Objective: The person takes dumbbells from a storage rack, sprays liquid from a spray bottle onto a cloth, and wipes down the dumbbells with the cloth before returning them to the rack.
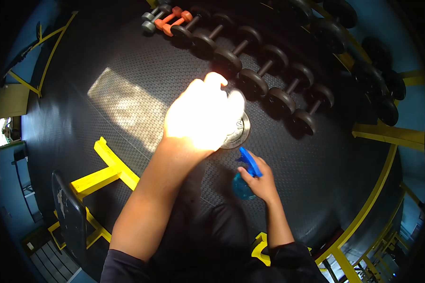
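Strong sunlight washes out my left hand (200,113), which reaches forward over a round metal weight (241,132) with raised digits on its face. Its fingers are bent and closed at the weight's upper part, and the glare hides what lies in their grasp. Lower and to the right, my right hand (263,179) is wrapped round the neck of a spray bottle (243,188). The bottle has a blue trigger head and a translucent teal body.
Black dumbbells (264,70) line the textured black floor (146,61) ahead, with orange dumbbells (174,21) and grey ones at the far left end. A yellow-framed bench (99,179) stands at left. Yellow rack bars (378,188) run along the right.
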A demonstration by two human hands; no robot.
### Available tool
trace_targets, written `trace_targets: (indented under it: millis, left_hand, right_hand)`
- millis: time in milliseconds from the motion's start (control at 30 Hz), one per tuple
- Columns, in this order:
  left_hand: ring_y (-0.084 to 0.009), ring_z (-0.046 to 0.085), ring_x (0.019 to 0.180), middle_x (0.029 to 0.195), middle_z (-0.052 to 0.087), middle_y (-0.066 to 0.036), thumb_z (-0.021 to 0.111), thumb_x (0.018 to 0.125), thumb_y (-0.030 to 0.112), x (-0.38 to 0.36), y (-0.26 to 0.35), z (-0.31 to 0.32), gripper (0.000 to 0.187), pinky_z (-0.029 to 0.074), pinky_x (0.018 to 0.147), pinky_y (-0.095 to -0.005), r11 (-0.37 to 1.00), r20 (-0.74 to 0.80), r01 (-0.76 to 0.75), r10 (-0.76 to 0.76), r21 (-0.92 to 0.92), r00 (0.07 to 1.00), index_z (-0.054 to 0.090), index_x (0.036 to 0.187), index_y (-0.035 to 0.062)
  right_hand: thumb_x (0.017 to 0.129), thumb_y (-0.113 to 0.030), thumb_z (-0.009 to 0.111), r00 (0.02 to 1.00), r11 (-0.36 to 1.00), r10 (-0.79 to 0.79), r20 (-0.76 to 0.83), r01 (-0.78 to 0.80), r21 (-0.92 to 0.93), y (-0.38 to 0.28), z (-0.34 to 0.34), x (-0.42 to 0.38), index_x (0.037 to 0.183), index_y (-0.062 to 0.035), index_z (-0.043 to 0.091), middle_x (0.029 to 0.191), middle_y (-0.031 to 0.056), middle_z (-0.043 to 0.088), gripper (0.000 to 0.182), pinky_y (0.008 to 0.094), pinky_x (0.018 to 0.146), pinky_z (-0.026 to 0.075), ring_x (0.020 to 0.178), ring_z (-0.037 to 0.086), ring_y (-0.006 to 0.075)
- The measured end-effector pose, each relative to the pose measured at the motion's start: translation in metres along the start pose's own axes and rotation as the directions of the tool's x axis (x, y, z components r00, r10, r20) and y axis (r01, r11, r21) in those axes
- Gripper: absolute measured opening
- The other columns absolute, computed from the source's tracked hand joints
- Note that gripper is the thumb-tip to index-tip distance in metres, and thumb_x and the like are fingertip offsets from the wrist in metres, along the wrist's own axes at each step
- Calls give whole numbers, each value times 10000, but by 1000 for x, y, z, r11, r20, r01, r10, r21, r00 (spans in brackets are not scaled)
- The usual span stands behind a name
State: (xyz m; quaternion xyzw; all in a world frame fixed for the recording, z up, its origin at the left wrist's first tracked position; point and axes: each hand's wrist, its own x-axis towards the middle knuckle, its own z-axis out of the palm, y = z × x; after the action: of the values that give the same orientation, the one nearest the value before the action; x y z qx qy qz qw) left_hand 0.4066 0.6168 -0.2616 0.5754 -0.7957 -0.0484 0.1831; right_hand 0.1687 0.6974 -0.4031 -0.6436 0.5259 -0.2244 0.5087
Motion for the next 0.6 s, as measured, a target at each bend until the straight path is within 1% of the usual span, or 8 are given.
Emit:
trace_targets:
  millis: [67, 100, 133, 167, 333, 433, 500, 600]
  left_hand:
    - [-287, 633, 914, 1063, 588, -161, 635, 845, 149, 2, -8, -2, 405, 527, 848, -390, 973, 13, 80, -84, 217, 996, 537, 1237, 123]
    - [-287, 633, 914, 1063, 588, -161, 635, 845, 149, 3, -6, -6, 405, 527, 848, -390, 972, 12, 85, -90, 218, 996, 537, 1237, 123]
    - [-299, 631, 931, 1082, 578, -171, 633, 856, 141, 8, -1, -10, 404, 523, 857, -397, 936, -80, 351, -349, 10, 934, 518, 1243, 119]
    - [-311, 629, 949, 1101, 568, -180, 630, 867, 133, 9, 1, -12, 404, 520, 866, -405, 798, -112, 564, -593, -214, 797, 500, 1249, 114]
    - [-367, 586, 1080, 1181, 546, -244, 597, 925, 153, 5, -19, -2, 365, 481, 952, -453, 803, -245, 532, -591, -266, 769, 470, 1253, 54]
    - [-378, 542, 1154, 1203, 540, -248, 592, 927, 152, 1, -36, 0, 372, 451, 997, -456, 827, -311, 494, -559, -268, 769, 462, 1254, 32]
    - [-382, 513, 1192, 1226, 530, -254, 592, 927, 152, 1, -41, 2, 381, 430, 1020, -462, 832, -311, 487, -552, -266, 774, 458, 1261, 27]
    - [-383, 518, 1182, 1238, 517, -257, 588, 926, 146, 3, -38, 3, 392, 434, 1014, -464, 768, -231, 547, -629, -332, 743, 449, 1274, 31]
  right_hand:
    - [843, -257, 735, 999, 997, 21, 35, -18, -80, -6, 11, 8, 1278, -69, 608, 972, 165, 656, 491, 379, 786, 503, 884, 657, 308]
    - [843, -257, 735, 999, 997, 20, 40, -16, -81, -7, 15, 10, 1278, -69, 608, 972, 165, 656, 491, 379, 786, 503, 884, 657, 308]
    - [842, -272, 733, 998, 996, 49, 48, -45, -75, -9, 19, 12, 1279, -70, 601, 983, 160, 661, 499, 395, 804, 495, 899, 656, 313]
    - [842, -286, 731, 995, 995, 79, 56, -75, -68, -9, 22, 13, 1281, -70, 594, 995, 155, 665, 508, 410, 822, 486, 914, 655, 318]
    - [822, -302, 731, 995, 993, 101, 17, -100, -54, -4, 28, 14, 1167, -48, 628, 975, 144, 675, 441, 434, 819, 483, 903, 659, 346]
    - [815, -284, 728, 998, 983, 58, 11, -55, -178, 5, 27, 11, 1141, -42, 638, 982, 152, 683, 417, 427, 792, 496, 885, 665, 348]
    - [807, -230, 729, 996, 983, 79, 45, -71, -172, 2, 23, 9, 1116, -13, 638, 934, 163, 663, 389, 361, 772, 502, 845, 665, 273]
    - [809, -231, 729, 1000, 995, 15, 11, -14, -102, -4, 18, 7, 1122, -10, 638, 952, 154, 667, 394, 358, 784, 503, 867, 667, 275]
